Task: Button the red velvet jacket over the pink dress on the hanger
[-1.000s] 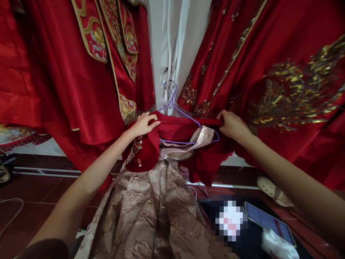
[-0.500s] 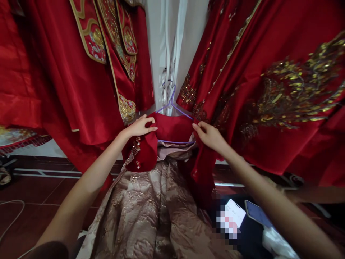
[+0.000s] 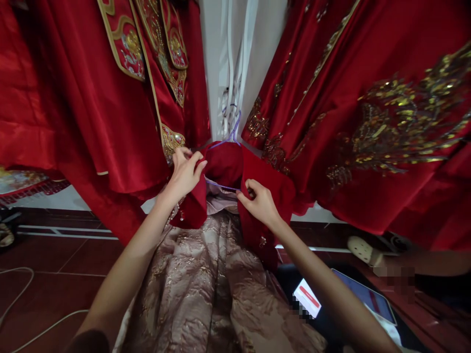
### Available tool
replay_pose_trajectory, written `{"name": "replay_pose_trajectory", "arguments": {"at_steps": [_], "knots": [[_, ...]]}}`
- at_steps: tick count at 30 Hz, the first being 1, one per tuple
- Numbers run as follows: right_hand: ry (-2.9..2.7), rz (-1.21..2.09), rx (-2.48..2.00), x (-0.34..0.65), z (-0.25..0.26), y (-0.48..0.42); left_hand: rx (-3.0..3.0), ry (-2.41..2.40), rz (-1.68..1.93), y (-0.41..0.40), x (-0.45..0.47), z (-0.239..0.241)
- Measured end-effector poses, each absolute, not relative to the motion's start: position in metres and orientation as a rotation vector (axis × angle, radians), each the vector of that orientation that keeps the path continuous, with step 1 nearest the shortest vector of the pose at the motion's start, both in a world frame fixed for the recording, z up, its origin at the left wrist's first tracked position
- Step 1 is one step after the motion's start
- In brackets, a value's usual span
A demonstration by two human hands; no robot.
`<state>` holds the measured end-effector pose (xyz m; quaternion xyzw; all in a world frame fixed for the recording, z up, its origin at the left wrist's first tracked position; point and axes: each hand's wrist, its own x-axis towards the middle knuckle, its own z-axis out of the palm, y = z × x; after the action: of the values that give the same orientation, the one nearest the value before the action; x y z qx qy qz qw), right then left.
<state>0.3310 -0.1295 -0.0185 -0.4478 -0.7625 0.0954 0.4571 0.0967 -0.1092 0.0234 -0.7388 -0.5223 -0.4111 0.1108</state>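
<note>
A dark red velvet jacket (image 3: 224,164) hangs on a purple wire hanger (image 3: 231,135) over a pink-gold brocade skirt (image 3: 206,284). My left hand (image 3: 184,171) is closed on the jacket's left front edge near its beaded trim. My right hand (image 3: 259,201) is closed on the jacket's right front panel, fingers curled into the cloth. The two hands hold the front edges close together at the middle.
Red satin robes with gold embroidery hang on the left (image 3: 110,98) and right (image 3: 368,122) of a white wall strip. A tablet (image 3: 364,296) and a card lie at the lower right. A white slipper (image 3: 362,250) and a white cable (image 3: 22,294) lie on the dark red floor.
My right hand has moved left, from the jacket's far right shoulder to its front panel, drawing the jacket narrower. My left hand shifted slightly up on the left edge.
</note>
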Motion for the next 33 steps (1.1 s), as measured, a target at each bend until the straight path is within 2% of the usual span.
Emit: {"name": "replay_pose_trajectory", "arguments": {"at_steps": [3, 8, 10, 15, 18, 20, 26, 33], "knots": [[-1.844, 0.398, -1.064, 0.334, -0.030, -0.129, -2.164, -1.649, -1.336, -0.130, 0.116, 0.008], [-1.781, 0.657, -0.790, 0.310, -0.049, -0.104, -2.472, -1.395, -1.500, -0.121, 0.165, -0.024], [-1.725, 0.801, -0.704, 0.304, -0.053, -0.091, -2.443, -1.438, -1.638, -0.113, 0.178, -0.037], [-1.547, 1.089, -0.643, 0.305, -0.056, -0.080, -2.208, -1.588, -2.339, -0.108, 0.187, -0.071], [-1.543, 1.124, -0.601, 0.307, -0.054, -0.083, -2.051, -1.540, -2.836, -0.111, 0.190, -0.088], [-1.580, 1.104, -0.581, 0.308, -0.053, -0.083, -1.927, -1.604, -3.009, -0.112, 0.192, -0.094], [-1.689, 1.017, -0.555, 0.313, -0.053, -0.084, -1.876, -1.679, -3.017, -0.114, 0.190, -0.093], [-1.760, 0.926, -0.563, 0.318, -0.056, -0.083, -2.071, -1.628, -2.719, -0.122, 0.181, -0.087]]}}
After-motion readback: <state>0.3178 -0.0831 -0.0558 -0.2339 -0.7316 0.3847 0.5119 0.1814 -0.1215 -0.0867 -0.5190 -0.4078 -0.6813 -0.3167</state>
